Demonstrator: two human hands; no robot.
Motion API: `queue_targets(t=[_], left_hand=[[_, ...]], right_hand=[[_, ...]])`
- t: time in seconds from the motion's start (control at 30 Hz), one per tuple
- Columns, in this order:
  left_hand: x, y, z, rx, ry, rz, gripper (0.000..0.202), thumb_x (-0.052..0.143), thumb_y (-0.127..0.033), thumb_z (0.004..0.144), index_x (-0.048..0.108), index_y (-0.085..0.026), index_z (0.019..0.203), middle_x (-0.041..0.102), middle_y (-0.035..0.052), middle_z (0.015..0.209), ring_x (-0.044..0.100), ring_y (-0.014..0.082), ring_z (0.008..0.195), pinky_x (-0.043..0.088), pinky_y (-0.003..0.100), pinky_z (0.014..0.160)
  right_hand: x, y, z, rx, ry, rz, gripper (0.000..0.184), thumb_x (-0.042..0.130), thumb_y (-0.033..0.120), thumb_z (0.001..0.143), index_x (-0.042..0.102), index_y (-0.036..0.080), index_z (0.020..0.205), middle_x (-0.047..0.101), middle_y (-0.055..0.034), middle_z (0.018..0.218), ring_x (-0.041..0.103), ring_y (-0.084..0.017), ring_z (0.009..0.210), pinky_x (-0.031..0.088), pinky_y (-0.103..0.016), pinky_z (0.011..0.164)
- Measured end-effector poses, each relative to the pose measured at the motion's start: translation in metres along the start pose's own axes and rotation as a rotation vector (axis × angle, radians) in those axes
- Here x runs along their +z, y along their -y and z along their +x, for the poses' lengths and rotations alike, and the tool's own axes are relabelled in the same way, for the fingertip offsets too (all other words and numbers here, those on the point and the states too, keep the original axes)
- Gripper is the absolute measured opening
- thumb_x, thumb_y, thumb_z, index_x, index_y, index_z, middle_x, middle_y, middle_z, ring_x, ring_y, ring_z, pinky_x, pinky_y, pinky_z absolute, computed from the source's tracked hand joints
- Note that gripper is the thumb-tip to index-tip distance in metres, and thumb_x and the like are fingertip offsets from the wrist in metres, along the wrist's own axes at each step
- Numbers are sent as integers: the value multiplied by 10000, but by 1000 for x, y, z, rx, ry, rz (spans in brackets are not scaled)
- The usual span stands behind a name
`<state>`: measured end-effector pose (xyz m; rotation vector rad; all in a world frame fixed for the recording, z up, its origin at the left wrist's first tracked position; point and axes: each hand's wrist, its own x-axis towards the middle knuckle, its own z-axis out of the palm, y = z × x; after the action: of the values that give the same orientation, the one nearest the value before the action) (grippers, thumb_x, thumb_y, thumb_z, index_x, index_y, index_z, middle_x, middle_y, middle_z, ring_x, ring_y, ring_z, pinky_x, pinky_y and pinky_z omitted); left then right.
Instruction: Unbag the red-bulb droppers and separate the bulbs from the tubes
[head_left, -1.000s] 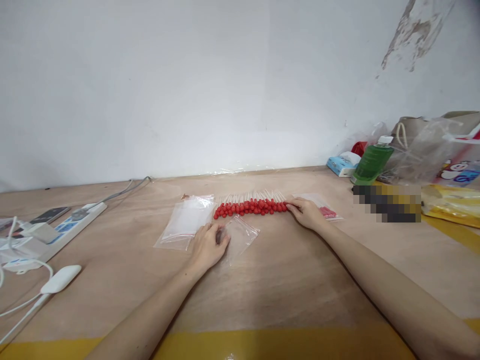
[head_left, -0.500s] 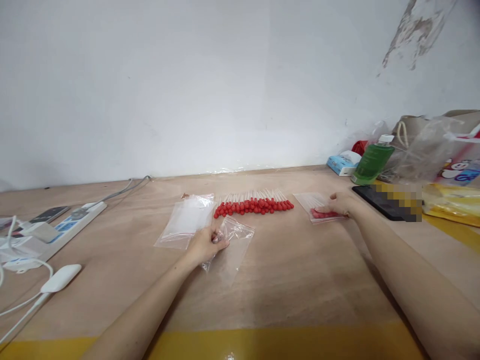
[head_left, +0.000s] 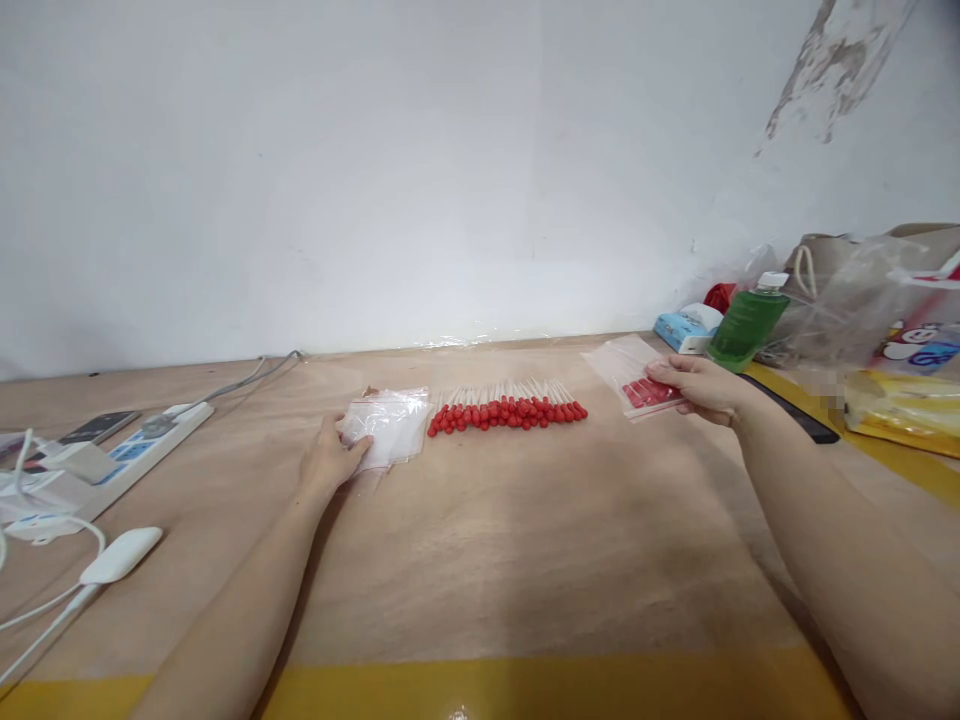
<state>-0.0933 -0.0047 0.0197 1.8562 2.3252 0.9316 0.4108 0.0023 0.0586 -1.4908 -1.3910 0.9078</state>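
Note:
A row of white sticks with red tips (head_left: 506,410) lies across the middle of the wooden table (head_left: 525,560). My left hand (head_left: 330,458) rests on a stack of clear plastic bags (head_left: 386,428) just left of the row, thumb pinching the stack's near edge. My right hand (head_left: 701,385) holds a clear zip bag with red-tipped sticks inside (head_left: 637,380), lifted off the table to the right of the row.
A power strip with plugs, a phone and white cables (head_left: 105,460) lies at the left. At the right stand a green bottle (head_left: 746,322), a tissue pack (head_left: 686,328), plastic bags (head_left: 885,320) and a dark phone (head_left: 795,415).
My left hand moved left from the single loose bag onto the bag stack; the loose bag is no longer lying apart. My right hand left the row, took the filled bag and lifted it.

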Motion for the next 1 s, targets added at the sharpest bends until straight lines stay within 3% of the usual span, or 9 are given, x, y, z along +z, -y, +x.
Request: queue_targets(t=[0.13,0.27,0.33,0.4,0.47,0.53,0.67,0.8,1.0], left_hand=[[-8,-15,-8,63,-151,59,461,508,-458,778,433,-166,1126,522,82,1041,450,320,1066,360,433,870],[-11,-43,-31,270,-289,-50,343,412,-408,850,507,-144,1048,527,94,1046,453,287,1073,334,435,938],[-6,-60,-51,418,-179,-123,272,429,-388,845,541,-183,985,574,51,984,523,216,987,414,350,885],[2,-76,-73,735,139,-253,314,492,-383,813,533,-199,1064,535,66,1138,491,213,1075,404,338,929],[9,-87,-92,926,437,-273,475,541,-413,783,454,-229,1213,429,73,1297,407,229,1190,364,352,988],[16,-93,-104,970,568,-282,565,535,-421,789,362,-252,1300,350,68,1368,341,237,1249,329,372,1022],[25,-93,-108,839,541,-310,535,506,-395,811,352,-247,1302,400,78,1326,417,221,1189,369,361,989],[25,-92,-106,781,513,-338,443,474,-346,834,398,-236,1256,486,72,1245,469,209,1122,394,359,956],[20,-97,-103,699,546,-395,423,470,-370,841,413,-235,1237,509,54,1219,490,195,1095,415,334,931]], right_hand=[[44,29,-23,45,364,149,329,641,488,666,553,189,771,515,59,516,361,-37,343,213,-164,300],[110,26,-42,30,733,240,334,729,417,586,611,149,747,605,36,648,520,-55,545,409,-163,512],[137,17,-48,63,860,195,334,732,411,580,625,131,726,597,42,605,506,-47,518,400,-157,499],[152,10,-52,112,928,133,352,747,396,560,633,131,761,590,53,579,478,-39,465,367,-151,439],[157,4,-54,136,926,151,421,766,372,539,621,143,862,592,60,585,470,-36,436,358,-148,411],[156,1,-55,148,860,261,542,790,322,512,573,159,981,614,53,638,526,-51,483,420,-159,462],[152,0,-59,234,709,420,595,809,214,476,529,158,997,656,2,744,629,-122,664,524,-247,624],[156,3,-65,287,673,351,409,752,176,548,559,138,907,651,1,612,617,-124,542,527,-241,527],[159,5,-68,366,607,428,355,664,63,571,520,137,887,634,15,540,596,-114,467,524,-235,495]])
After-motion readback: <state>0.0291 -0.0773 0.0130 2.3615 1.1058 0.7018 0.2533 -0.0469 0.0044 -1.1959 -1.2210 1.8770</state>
